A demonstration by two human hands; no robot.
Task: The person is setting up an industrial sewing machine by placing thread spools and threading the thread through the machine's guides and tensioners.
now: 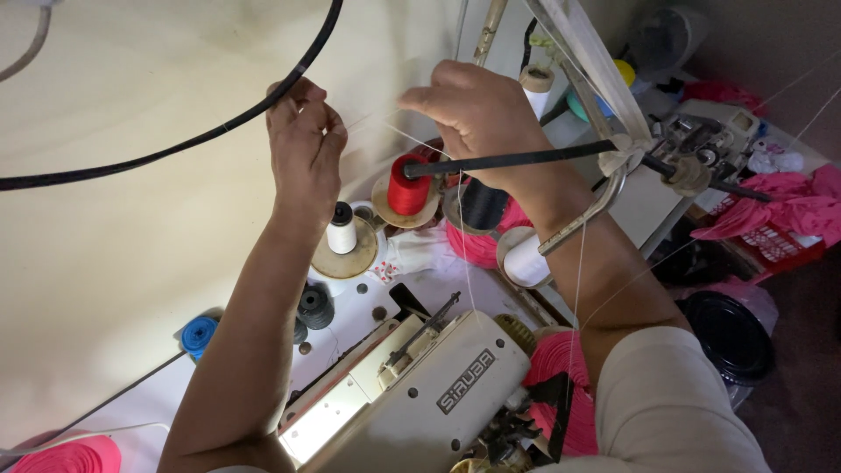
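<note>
My left hand [305,144] is raised near the cream wall, its thumb and fingers pinched on a thin white thread [377,123]. The same thread runs across to my right hand [477,118], which pinches its other end above a red thread spool [408,186]. A small white spool with a black cap [341,229] stands on a round stand just under my left wrist. A black metal bar [526,158] of the thread stand crosses below my right hand. The white sewing machine [420,394] sits below both arms.
A black spool [482,203], a large white cone [526,261] and pink fabric [477,245] crowd the stand. Dark spools [314,307] and a blue spool [199,335] lie at the left. A black cable [201,136] crosses the wall. Pink cloth [788,206] and a black bucket [727,335] are at the right.
</note>
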